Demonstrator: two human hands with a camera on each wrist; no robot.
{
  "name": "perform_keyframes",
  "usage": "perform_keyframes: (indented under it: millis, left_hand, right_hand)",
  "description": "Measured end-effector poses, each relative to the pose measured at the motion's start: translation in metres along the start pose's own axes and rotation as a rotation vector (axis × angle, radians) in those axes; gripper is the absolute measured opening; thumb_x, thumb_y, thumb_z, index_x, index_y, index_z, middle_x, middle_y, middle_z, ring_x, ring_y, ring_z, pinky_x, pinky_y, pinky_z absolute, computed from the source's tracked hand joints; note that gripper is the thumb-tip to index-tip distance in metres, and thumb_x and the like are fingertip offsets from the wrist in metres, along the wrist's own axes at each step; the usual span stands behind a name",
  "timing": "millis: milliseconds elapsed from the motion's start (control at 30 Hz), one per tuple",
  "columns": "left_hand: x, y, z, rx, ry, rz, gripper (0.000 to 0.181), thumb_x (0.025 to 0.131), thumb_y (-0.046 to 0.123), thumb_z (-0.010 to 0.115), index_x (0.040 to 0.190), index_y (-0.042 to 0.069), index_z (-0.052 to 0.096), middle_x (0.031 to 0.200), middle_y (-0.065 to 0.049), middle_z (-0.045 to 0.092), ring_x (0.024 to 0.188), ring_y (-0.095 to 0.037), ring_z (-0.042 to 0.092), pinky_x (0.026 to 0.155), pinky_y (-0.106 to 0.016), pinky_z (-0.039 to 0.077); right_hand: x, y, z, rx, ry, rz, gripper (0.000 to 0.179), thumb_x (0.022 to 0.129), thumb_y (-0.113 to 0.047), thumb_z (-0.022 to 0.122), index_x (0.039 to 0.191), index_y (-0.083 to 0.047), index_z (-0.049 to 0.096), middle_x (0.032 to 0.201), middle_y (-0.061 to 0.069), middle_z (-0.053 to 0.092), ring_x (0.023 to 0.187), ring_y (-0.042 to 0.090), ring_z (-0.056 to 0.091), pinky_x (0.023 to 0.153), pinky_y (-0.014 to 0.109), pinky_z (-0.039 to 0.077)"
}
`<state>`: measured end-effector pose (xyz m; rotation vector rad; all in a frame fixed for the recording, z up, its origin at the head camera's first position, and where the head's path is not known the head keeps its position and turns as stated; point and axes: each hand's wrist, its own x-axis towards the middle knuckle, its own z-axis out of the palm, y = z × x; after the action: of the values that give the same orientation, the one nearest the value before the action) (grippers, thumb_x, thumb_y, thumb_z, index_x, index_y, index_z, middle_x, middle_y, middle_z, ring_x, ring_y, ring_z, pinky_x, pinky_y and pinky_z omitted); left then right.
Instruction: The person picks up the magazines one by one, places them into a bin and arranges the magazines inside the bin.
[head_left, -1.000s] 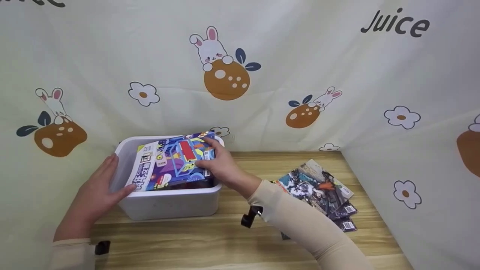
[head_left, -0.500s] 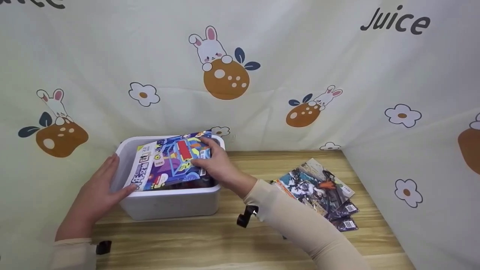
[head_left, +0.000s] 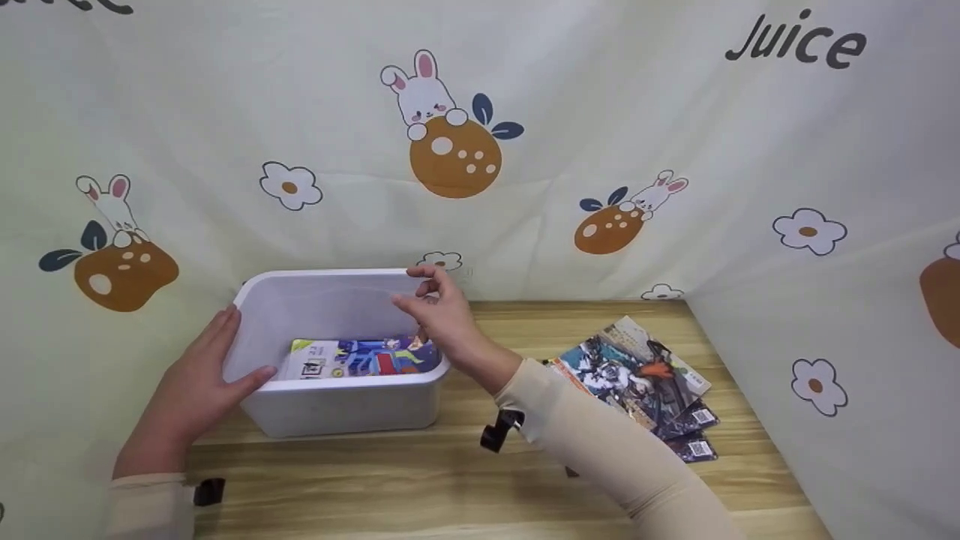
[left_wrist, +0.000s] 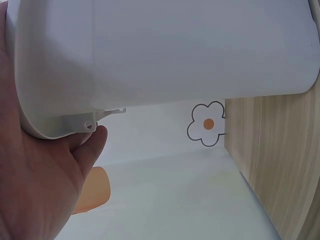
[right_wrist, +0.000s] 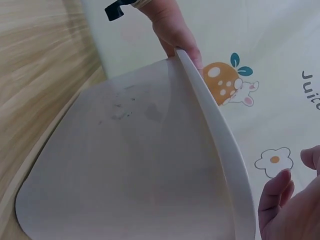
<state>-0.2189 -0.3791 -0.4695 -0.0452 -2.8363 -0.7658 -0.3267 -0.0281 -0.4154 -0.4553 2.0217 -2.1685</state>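
A white plastic bin [head_left: 341,411] stands on the wooden table in the head view. Inside it, low down, lies a book [head_left: 352,358] with a blue, purple and white cover, its near part hidden by the front wall. My left hand [head_left: 191,386] holds the bin's left end, thumb over the front rim; in the left wrist view this hand [left_wrist: 35,170] wraps the rim near a small molded tab. Over the bin's right end hovers my right hand [head_left: 454,322], fingers loosely bent with nothing between them. The right wrist view has the right hand [right_wrist: 292,215] beside the rim.
To the right, several overlapping books [head_left: 626,375] with dark and teal covers lie fanned on the table [head_left: 360,487], partly behind the right sleeve [head_left: 600,442]. A printed curtain [head_left: 525,240] hangs close behind the bin and along both sides.
The book held high at the rim by my right hand has dropped down into the bin, and the fingers have let go of it. My left hand stays on the bin.
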Motion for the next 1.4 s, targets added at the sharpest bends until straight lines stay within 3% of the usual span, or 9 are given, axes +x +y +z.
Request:
perform_keyframes:
  millis: [267, 433, 567, 700, 800, 967, 1167, 1400]
  left_hand:
    - [0.001, 0.001, 0.001, 0.0, -0.011, 0.001, 0.116, 0.099, 0.067, 0.07, 0.178, 0.007, 0.01, 0.183, -0.025, 0.01, 0.165, -0.056, 0.015, 0.115, -0.09, 0.024]
    - [0.002, 0.001, 0.002, -0.002, -0.01, 0.001, 0.116, 0.099, 0.067, 0.07, 0.178, 0.008, 0.009, 0.183, -0.024, 0.009, 0.165, -0.055, 0.014, 0.116, -0.089, 0.023]
    - [0.003, 0.001, 0.002, -0.002, -0.008, 0.003, 0.116, 0.099, 0.067, 0.071, 0.178, 0.009, 0.009, 0.183, -0.024, 0.009, 0.165, -0.055, 0.014, 0.114, -0.09, 0.023]
    - [0.004, 0.0, 0.001, 0.003, -0.006, 0.0, 0.116, 0.099, 0.067, 0.071, 0.178, 0.008, 0.01, 0.183, -0.024, 0.01, 0.165, -0.056, 0.014, 0.113, -0.091, 0.024]
    - [0.004, -0.001, 0.001, 0.01, -0.004, 0.001, 0.116, 0.099, 0.067, 0.07, 0.178, 0.007, 0.01, 0.183, -0.025, 0.01, 0.165, -0.056, 0.014, 0.113, -0.091, 0.024]
    - [0.004, -0.002, 0.001, 0.009, -0.006, 0.001, 0.116, 0.099, 0.067, 0.07, 0.178, 0.009, 0.009, 0.184, -0.023, 0.008, 0.166, -0.055, 0.012, 0.113, -0.09, 0.023]
    - [0.005, -0.004, 0.001, 0.011, 0.004, 0.01, 0.117, 0.098, 0.066, 0.072, 0.178, 0.01, 0.008, 0.184, -0.023, 0.008, 0.165, -0.056, 0.012, 0.113, -0.091, 0.023]
    - [0.002, -0.005, 0.003, 0.007, -0.003, 0.008, 0.116, 0.099, 0.066, 0.072, 0.178, 0.009, 0.009, 0.184, -0.023, 0.008, 0.165, -0.056, 0.012, 0.113, -0.091, 0.022]
  right_hand:
    - [-0.004, 0.008, -0.034, -0.034, 0.013, -0.049, 0.034, 0.099, -0.005, 0.08, 0.129, -0.004, 0.064, 0.107, 0.004, 0.054, 0.068, 0.01, 0.051, 0.046, 0.021, 0.043]
    - [-0.012, 0.024, -0.07, -0.096, -0.01, -0.098, 0.029, 0.101, -0.006, 0.078, 0.125, 0.0, 0.063, 0.103, 0.005, 0.06, 0.064, 0.01, 0.051, 0.046, 0.021, 0.043]
    - [-0.02, 0.039, -0.112, -0.228, -0.062, -0.127, 0.029, 0.102, -0.009, 0.079, 0.124, 0.001, 0.064, 0.099, 0.004, 0.062, 0.063, 0.011, 0.052, 0.047, 0.021, 0.044]
    - [-0.026, 0.054, -0.16, -0.45, -0.136, -0.148, 0.025, 0.104, -0.015, 0.079, 0.123, -0.004, 0.067, 0.099, 0.004, 0.062, 0.077, 0.014, 0.058, 0.061, 0.023, 0.05]
    - [-0.031, 0.065, -0.198, -0.603, -0.203, -0.101, 0.024, 0.105, -0.021, 0.079, 0.122, -0.008, 0.068, 0.101, 0.004, 0.064, 0.088, 0.017, 0.061, 0.073, 0.028, 0.053]
    - [-0.037, 0.079, -0.26, -0.761, -0.241, 0.041, 0.03, 0.105, -0.026, 0.08, 0.122, -0.004, 0.069, 0.103, 0.004, 0.069, 0.093, 0.019, 0.064, 0.078, 0.033, 0.055]
    - [-0.037, 0.086, -0.326, -0.867, -0.152, 0.139, 0.043, 0.102, -0.024, 0.082, 0.131, 0.004, 0.067, 0.113, 0.013, 0.07, 0.099, 0.026, 0.064, 0.085, 0.042, 0.056]
    - [-0.041, 0.086, -0.383, -0.989, -0.054, 0.188, 0.08, 0.093, -0.028, 0.092, 0.15, 0.011, 0.052, 0.14, 0.039, 0.057, 0.126, 0.053, 0.059, 0.106, 0.065, 0.053]
